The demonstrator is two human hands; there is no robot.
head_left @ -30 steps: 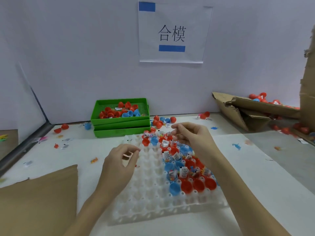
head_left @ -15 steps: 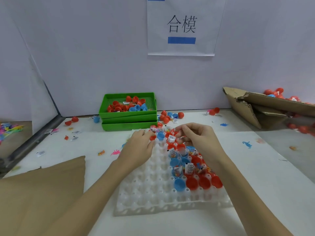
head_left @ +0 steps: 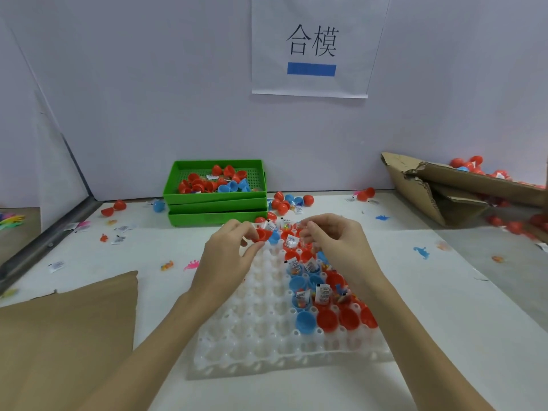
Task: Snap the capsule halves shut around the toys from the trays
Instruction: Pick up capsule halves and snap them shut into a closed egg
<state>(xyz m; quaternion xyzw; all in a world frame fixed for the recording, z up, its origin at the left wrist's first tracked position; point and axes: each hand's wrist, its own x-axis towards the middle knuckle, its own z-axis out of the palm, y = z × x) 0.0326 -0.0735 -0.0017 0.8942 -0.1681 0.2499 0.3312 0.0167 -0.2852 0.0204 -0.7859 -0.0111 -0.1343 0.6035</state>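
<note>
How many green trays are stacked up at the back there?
3, in one stack against the back wall: the top tray holds loose red and blue capsule halves, the middle tray sits under it, and the bottom tray rests on the table. More could be hidden beneath.

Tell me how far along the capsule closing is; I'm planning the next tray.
Done: closed capsules lie loose behind the white tray, whose left cells are empty. In hand: the left hand pinches a red half; the right hand hovers, fingers curled, over the far row. Left: open halves fill the tray's right side, many holding toys.
</note>
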